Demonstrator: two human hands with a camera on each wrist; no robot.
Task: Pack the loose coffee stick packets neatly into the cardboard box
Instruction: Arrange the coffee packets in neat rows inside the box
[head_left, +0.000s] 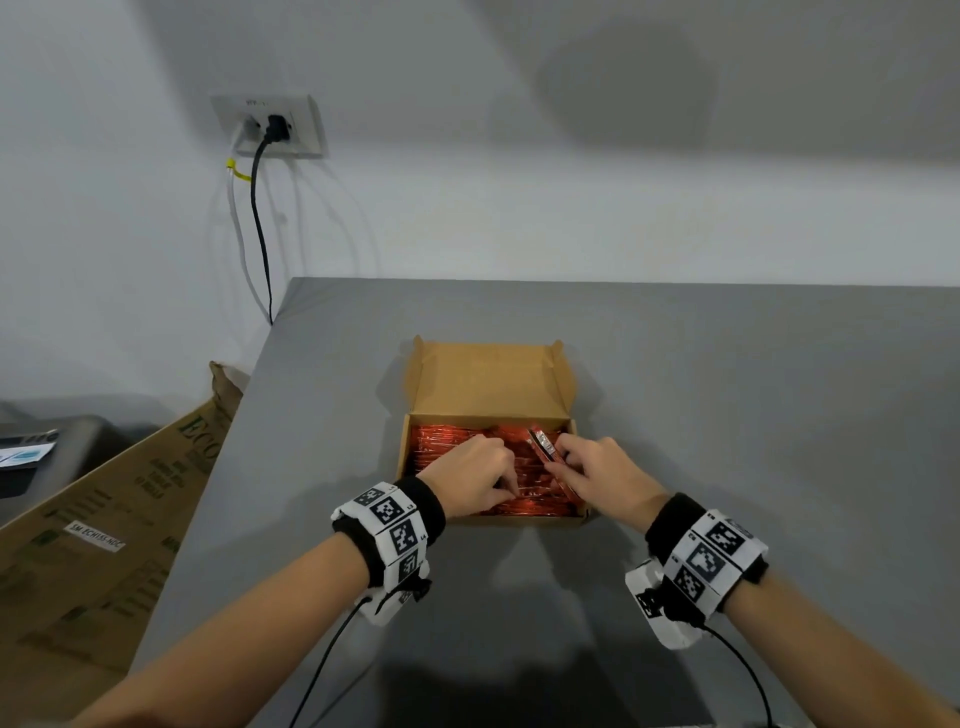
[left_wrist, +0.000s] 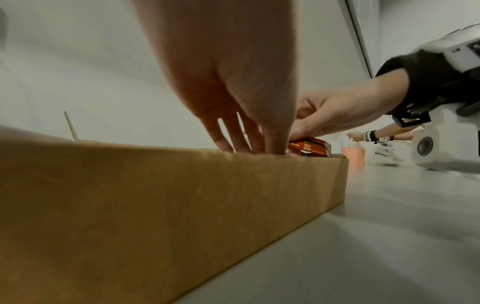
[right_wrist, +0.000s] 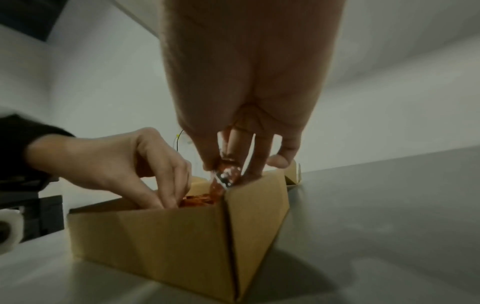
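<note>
Open cardboard box (head_left: 488, 384) on the grey table (head_left: 727, 395), lid flap raised at the far side, packed with red coffee stick packets (head_left: 441, 447) lying in rows. Left hand (head_left: 470, 480) over the box's middle — fingers curled down among the packets, though a grasp cannot be told. Right hand (head_left: 602, 478) at the box's right side, pinching a small bundle of packets (head_left: 545, 446) tilted up — lower end inside.

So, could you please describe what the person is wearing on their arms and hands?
Both forearms are bare, with no sleeves or gloves. The left hand and right hand each have a black fabric wristband beside a white band of square black-and-white coded markers, plus a white camera housing with a thin black cable.
</note>
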